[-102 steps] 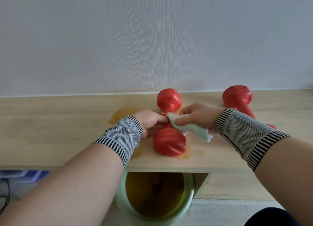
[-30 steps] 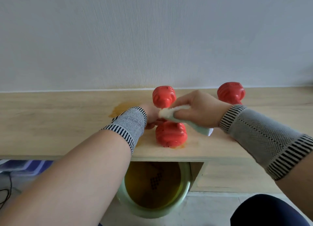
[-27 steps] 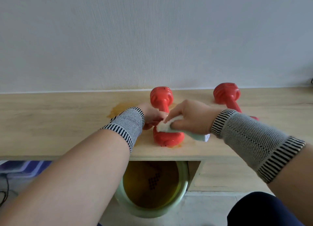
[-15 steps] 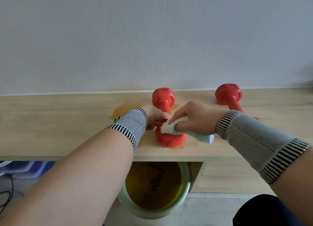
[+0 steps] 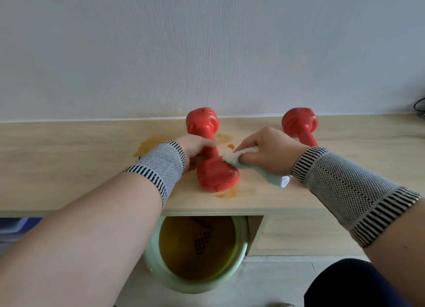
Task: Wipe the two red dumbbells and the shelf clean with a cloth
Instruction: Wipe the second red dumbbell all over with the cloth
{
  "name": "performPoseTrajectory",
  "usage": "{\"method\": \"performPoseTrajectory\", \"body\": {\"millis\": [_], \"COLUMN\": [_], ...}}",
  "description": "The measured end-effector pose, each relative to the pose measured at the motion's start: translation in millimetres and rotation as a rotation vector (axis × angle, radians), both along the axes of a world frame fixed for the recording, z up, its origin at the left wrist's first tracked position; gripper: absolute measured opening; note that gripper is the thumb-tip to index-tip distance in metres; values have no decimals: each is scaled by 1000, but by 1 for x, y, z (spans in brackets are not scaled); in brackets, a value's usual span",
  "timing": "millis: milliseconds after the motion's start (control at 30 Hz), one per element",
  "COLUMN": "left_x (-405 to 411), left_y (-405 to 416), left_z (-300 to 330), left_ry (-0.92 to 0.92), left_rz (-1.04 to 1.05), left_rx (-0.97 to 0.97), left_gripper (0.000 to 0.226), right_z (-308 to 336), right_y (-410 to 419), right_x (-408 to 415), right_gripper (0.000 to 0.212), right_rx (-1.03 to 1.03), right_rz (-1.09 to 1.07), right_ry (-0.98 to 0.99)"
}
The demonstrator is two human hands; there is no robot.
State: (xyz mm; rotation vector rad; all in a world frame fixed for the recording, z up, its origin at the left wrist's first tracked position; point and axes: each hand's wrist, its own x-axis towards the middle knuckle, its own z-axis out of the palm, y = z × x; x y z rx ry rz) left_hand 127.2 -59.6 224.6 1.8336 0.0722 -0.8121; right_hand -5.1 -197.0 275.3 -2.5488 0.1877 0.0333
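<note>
A red dumbbell point(image 5: 216, 175) lies on the light wooden shelf point(image 5: 69, 164), pointing from the wall toward me. My left hand point(image 5: 197, 150) grips its handle from the left. My right hand point(image 5: 269, 150) holds a white and pale green cloth point(image 5: 236, 158) and presses it against the top right of the dumbbell's near head. The second red dumbbell point(image 5: 299, 125) lies further right near the wall, its near end hidden behind my right wrist. Orange-brown stains point(image 5: 149, 143) mark the shelf left of, behind and in front of the held dumbbell.
Below the shelf's front edge stands a pale green basin point(image 5: 197, 256) of brownish-yellow liquid. A white wall rises behind the shelf. A blue item point(image 5: 13, 226) shows under the shelf at far left. A dark cable point(image 5: 419, 108) lies at the far right.
The cloth in my right hand has slid from the near head's top left over to its right side. My left hand keeps its grip on the handle. The view has shifted slightly.
</note>
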Motion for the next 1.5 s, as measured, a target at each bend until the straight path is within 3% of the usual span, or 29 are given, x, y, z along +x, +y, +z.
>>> {"method": "performPoseTrajectory", "body": {"millis": [100,300,400,567,700,833,933,1033,1233,1333,1400,1500], "left_x": [-5,-20,-24,-31,-32,-27,-20,-15,-18,-21,-26,-34], "left_y": [13,39,49,62,70,71,75,81,89,93,93,89], "left_z": [7,32,34,22,16,16,13,16,27,31,32,34], "left_ry": [-71,-183,-245,-280,-276,-360,-427,-491,-626,-686,-703,-682], "left_rz": [198,509,584,654,702,678,673,631,400,246,143,25], "left_rx": [-165,-414,-433,-474,-535,-531,-542,-533,-464,-382,-329,-335], "left_gripper": [27,22,22,23,20,20,20,16,6,6,4,7], "right_z": [-4,0,1,-9,-18,-27,-37,-44,-24,-9,-5,-4], "right_y": [4,31,50,74,80,84,95,99,70,64,65,69], "right_x": [3,12,14,13,22,28,23,22,31,34,36,39], "right_gripper": [14,12,14,22,19,20,23,23,15,15,16,12], "right_rx": [83,261,196,-99,7,50,-112,-160,-23,64,94,157], "right_rz": [-70,-212,-161,-14,-112,-235,-84,36,-286,-275,-187,-87], "right_ry": [-102,-368,-458,-608,-663,-703,-812,-796,-720,-706,-627,-335]}}
